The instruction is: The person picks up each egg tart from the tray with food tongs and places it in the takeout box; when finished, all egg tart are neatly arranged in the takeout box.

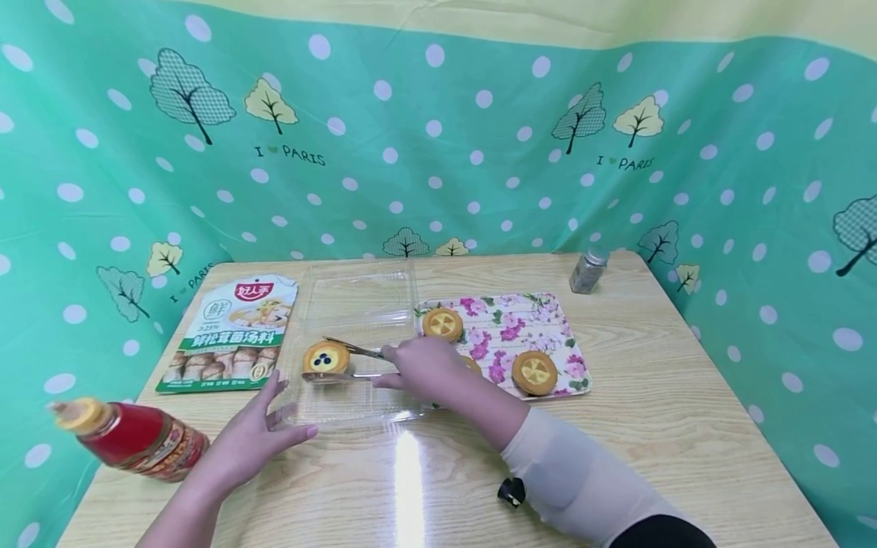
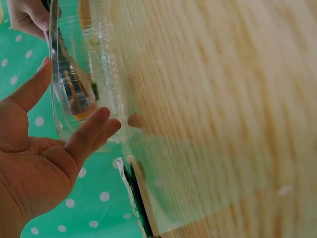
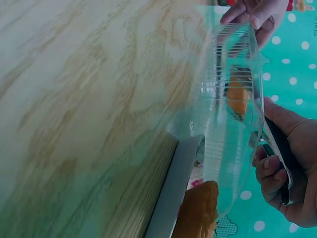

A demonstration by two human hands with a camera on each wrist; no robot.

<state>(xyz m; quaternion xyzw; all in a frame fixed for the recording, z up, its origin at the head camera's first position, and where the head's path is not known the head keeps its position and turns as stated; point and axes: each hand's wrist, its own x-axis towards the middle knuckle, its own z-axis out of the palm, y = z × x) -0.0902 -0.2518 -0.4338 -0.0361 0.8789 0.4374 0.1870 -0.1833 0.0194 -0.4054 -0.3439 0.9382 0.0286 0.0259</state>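
My right hand (image 1: 428, 369) grips metal tongs (image 1: 359, 351), reaching left over a clear plastic container (image 1: 363, 411) with its lid folded back. Between the tong ends is a round tart (image 1: 326, 356) topped with dark berries, inside the container's left part; whether the tongs squeeze it I cannot tell. In the right wrist view the tart (image 3: 237, 96) shows through the clear wall. At the container's left front corner my left hand (image 1: 250, 438) has its fingers spread, thumb along the front and fingertips at the side. A flowered tray (image 1: 548, 323) lies to the right.
On the tray sit tarts with a cross pattern (image 1: 442, 325), one partly hidden by my right arm. A mushroom seasoning pouch (image 1: 229, 335) lies left of the container. A red sauce bottle (image 1: 140, 440) stands near my left forearm, a small shaker (image 1: 589, 271) at the back right.
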